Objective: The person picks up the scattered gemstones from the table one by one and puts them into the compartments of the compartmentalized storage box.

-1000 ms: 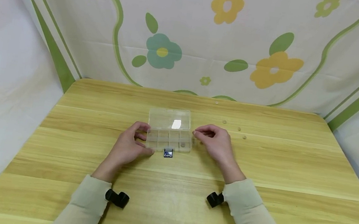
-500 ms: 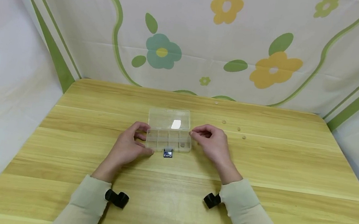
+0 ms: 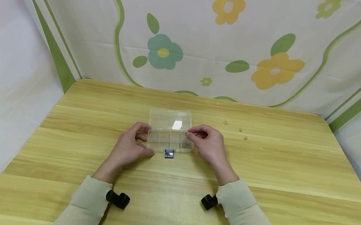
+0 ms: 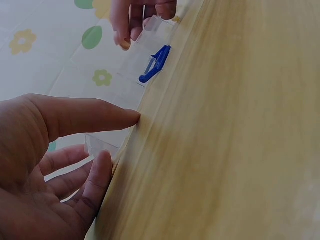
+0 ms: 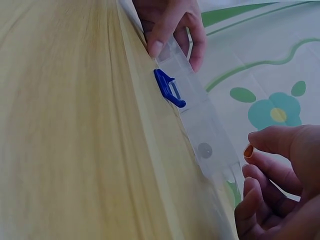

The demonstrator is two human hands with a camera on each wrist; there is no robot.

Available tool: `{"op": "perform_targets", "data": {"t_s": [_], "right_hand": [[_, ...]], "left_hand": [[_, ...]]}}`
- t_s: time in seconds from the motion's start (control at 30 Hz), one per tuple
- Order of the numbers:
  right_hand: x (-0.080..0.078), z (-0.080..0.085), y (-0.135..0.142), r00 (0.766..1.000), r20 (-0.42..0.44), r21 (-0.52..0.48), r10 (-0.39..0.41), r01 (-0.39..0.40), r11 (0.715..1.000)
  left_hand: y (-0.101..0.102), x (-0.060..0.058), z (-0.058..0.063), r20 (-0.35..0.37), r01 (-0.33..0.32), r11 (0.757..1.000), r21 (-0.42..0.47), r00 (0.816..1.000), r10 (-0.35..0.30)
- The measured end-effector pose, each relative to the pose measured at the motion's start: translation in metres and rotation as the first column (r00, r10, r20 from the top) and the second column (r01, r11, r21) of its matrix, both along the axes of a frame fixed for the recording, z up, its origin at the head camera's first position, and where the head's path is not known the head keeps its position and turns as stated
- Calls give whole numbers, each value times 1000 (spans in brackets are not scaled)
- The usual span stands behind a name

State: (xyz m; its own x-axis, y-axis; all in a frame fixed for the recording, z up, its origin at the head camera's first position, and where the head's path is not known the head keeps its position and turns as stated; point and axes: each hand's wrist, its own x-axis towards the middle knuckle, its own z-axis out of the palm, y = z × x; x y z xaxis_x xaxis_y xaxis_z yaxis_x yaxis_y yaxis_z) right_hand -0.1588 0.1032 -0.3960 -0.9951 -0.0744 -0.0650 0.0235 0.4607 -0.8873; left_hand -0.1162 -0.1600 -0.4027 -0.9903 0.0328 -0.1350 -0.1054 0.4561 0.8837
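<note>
A clear plastic compartment box stands on the table with its clear lid raised at the back and a blue latch at its front. My left hand holds the box's left end, thumb at the front corner and fingers behind. Over the right end of the box is my right hand. Its thumb and forefinger pinch a small copper-brown round piece, coin-like but mostly covered by the fingers. One grey round disc sits in the front right compartment.
Several small round discs lie on the wooden table right of the box, among them one disc near my right hand and another disc by the back edge. A flowered white cloth hangs behind the table.
My right hand has moved left, from beside the box to above its right end, still pinching the small piece. The left hand and the box have stayed put.
</note>
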Motion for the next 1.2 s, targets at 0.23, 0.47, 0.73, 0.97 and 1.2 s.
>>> {"op": "perform_targets", "data": {"t_s": [0.23,0.47,0.73,0.97,1.2], "right_hand": [[-1,0,-3,1000,-31,-4,1,-2,1000],[-1,0,-5,999,-37,-14,3,-3,1000],[-2,-2,-5,999,-32,-17,-2,1,1000],[-2,-2,-5,999,-34,-12,-6,5,1000],[-2,-3,-3,999,-32,-12,-6,6,1000]], "left_hand": [[0,0,0,-9,2,1000,-8,1000,-2],[-1,-1,0,-13,3,1000,-1,1000,-3],[0,0,0,-8,4,1000,-5,1000,-4],[0,0,0,-2,0,1000,5,1000,0],[0,0,0,0,-1,1000,10,1000,1]]}}
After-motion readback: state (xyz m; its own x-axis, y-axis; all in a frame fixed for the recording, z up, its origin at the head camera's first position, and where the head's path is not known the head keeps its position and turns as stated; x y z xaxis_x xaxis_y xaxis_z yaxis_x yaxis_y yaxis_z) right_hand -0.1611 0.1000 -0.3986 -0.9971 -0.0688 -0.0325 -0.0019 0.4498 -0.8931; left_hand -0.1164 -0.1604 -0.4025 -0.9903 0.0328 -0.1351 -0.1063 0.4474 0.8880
